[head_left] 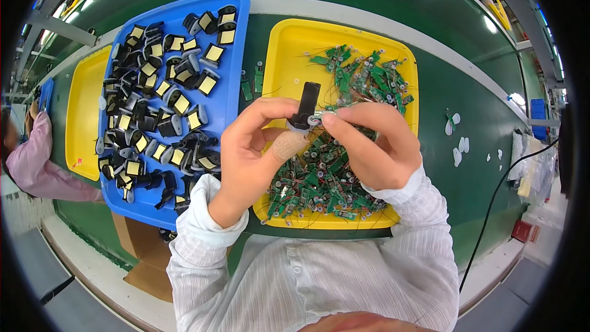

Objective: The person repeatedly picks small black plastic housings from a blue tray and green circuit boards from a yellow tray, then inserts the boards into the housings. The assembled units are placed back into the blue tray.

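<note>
My left hand (249, 147) grips a black plastic housing (309, 97) between thumb and fingers, its long flat part pointing up and its grey end low by the thumb. A tan bandage (289, 146) wraps that thumb. At the housing's side, my right hand (384, 147) is closed in a pinch on a small round silvery part (314, 120), partly covered by the fingertips. Both hands are above a yellow tray (283, 40) that holds a heap of green circuit boards (316, 175) with thin wires and small round parts attached.
A blue tray (241, 37) of black housings with pale yellow pads (181, 104) lies to the left. Beyond it are another yellow tray (77, 114) and a person in a pink sleeve (40, 154). White pieces (458, 157) lie right; a black cable (491, 203) hangs there. A cardboard box (150, 270) stands below.
</note>
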A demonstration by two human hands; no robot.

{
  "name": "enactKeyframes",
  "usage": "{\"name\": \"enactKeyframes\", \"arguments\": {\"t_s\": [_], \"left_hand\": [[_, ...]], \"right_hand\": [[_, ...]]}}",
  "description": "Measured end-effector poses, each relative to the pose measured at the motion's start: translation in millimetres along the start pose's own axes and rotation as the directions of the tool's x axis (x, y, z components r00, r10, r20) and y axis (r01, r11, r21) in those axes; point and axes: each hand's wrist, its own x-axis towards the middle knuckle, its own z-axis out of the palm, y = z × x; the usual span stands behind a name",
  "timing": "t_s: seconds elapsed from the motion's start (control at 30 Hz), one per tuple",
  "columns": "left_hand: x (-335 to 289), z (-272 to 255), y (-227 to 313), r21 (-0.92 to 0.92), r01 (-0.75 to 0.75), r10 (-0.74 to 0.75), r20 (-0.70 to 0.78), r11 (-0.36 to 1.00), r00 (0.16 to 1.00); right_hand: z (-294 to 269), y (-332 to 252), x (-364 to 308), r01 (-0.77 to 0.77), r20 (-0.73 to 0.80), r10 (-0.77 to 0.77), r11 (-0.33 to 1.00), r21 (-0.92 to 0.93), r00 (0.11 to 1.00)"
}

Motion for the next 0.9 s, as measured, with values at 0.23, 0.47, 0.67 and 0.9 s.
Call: {"name": "enactKeyframes", "arguments": {"t_s": [0.23,0.47,0.67,0.9], "left_hand": [[-3.4,4.2,6.7,0.135,-0.016,0.014,0.015,0.991,1.000],[-4.5,5.5,6.4,0.150,-0.034,0.036,-0.009,0.988,0.999],[-2.0,5.8,3.6,0.185,-0.127,0.134,-0.024,0.974,0.991],[-1.3,6.6,6.1,0.218,-0.103,0.102,0.018,0.970,0.995]], "right_hand": [[7.6,5.1,-5.5,0.296,-0.089,-0.320,0.931,-0.211,0.943],[10.4,5.7,-5.3,0.316,-0.097,-0.352,0.910,-0.269,0.931],[8.7,1.5,-3.5,0.279,-0.047,-0.297,0.932,-0.232,0.954],[8.1,0.4,-3.7,0.291,-0.006,-0.300,0.929,-0.227,0.954]]}}
